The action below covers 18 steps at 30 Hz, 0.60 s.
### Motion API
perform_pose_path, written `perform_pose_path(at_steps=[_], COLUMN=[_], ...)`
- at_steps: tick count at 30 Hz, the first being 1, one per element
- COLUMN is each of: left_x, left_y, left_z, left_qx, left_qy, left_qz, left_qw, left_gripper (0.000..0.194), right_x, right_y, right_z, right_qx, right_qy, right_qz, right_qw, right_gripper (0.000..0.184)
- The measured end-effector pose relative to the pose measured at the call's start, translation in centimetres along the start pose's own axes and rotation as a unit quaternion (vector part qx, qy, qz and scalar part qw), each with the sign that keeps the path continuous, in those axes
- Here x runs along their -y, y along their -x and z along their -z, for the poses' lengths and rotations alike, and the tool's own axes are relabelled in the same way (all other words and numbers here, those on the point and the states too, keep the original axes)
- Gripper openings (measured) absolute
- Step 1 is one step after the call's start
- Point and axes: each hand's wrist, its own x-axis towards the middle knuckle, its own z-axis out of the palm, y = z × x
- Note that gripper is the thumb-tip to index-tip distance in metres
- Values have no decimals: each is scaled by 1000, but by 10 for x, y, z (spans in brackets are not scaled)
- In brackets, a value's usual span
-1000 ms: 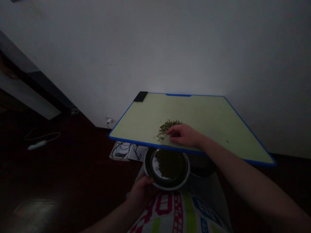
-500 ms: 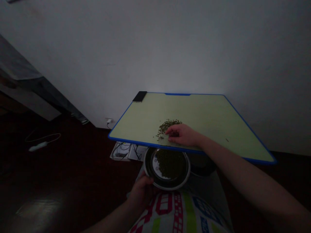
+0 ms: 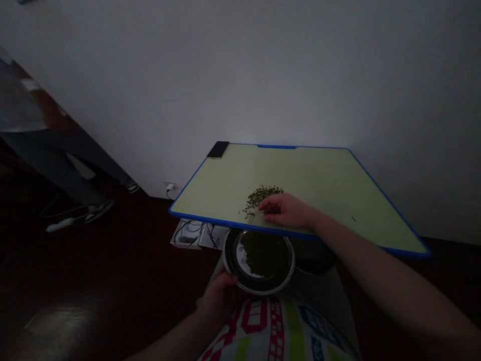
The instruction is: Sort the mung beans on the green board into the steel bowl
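Note:
My left hand point(image 3: 220, 296) is closed on the near left rim of a round metal bowl point(image 3: 230, 273), held below the table's front edge. Dark greenish grains point(image 3: 265, 253) fill much of the bowl, leaving some of its shiny bottom bare on the left. On the table, my right hand point(image 3: 283, 209) curls its fingers beside a loose scatter of similar small grains point(image 3: 259, 196). A clear, round-rimmed thing point(image 3: 256, 217) shows at its fingertips, too faint to name. The dim light hides what else lies under the fingers.
The pale tabletop point(image 3: 319, 175) has a blue edge and stands against the wall. A black phone point(image 3: 218, 149) lies at its far left corner, and a small dark stick point(image 3: 353, 219) on the right. White boxes with cables point(image 3: 188, 233) sit below. A person point(image 3: 56, 130) walks at left, near a power strip point(image 3: 60, 224).
My right hand has shifted slightly, and more of the clear round rim shows. At left, the other person has stepped further into view. My left hand and the bowl stay in place.

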Motion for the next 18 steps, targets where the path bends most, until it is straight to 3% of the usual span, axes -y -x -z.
perform_pose_path(at_steps=[3,8,12,18], left_x=[1,0,0,1], left_y=[0,0,0,0], left_z=[1,0,1,1], left_qx=[8,5,4,6], left_qy=[-2,-14,-15,-8], left_qz=[-3,-2,-2,-5], left_qw=[1000,1000,1000,1000], left_gripper=[41,41,38,49], right_x=[2,2,1,5], right_y=[1,2,1,-1], right_z=[4,12,9,3], right_qx=[-17,-140,-105,-73], right_qy=[-16,-48,20,81], right_qz=[5,0,-7,4], right_qw=[1000,989,994,994], right_gripper=[27,29,22,21])
